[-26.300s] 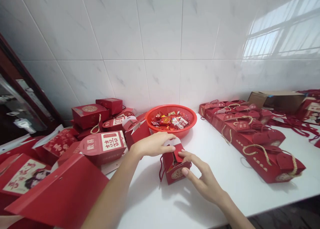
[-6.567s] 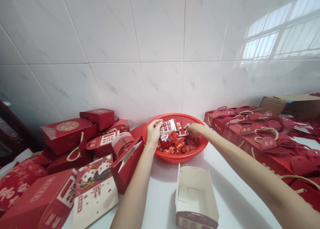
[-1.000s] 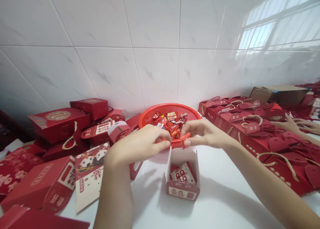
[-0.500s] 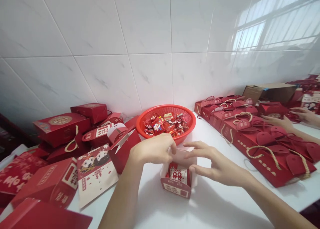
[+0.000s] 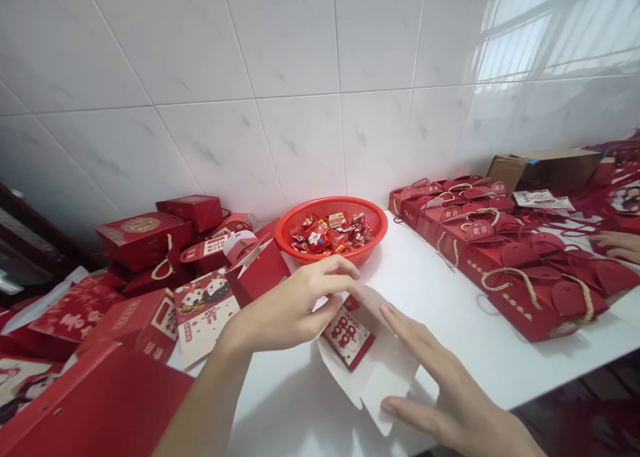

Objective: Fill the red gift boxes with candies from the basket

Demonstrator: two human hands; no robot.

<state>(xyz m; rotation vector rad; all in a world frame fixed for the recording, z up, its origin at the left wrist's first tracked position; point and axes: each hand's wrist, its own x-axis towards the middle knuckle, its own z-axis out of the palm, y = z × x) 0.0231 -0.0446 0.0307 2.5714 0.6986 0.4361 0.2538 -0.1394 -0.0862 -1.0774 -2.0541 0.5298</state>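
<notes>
Near the front edge of the white table (image 5: 400, 264), a box (image 5: 393, 350) is open, one packet (image 5: 349, 337) inside, closing not yet done; closed boxes (image 5: 480, 257) fill the right side. The left hand (image 5: 300, 300) bends its fingers at the rim, grip unclear; the right hand (image 5: 445, 384) has fingers spread against the box. Behind is a tiled wall (image 5: 300, 50).

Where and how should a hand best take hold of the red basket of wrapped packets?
Grip the red basket by its right rim, coming from the right, probably thumb over the lip and fingers beneath: the rim stands above the tabletop and flares outward. The left looks harder, since red boxes crowd that side.
</notes>
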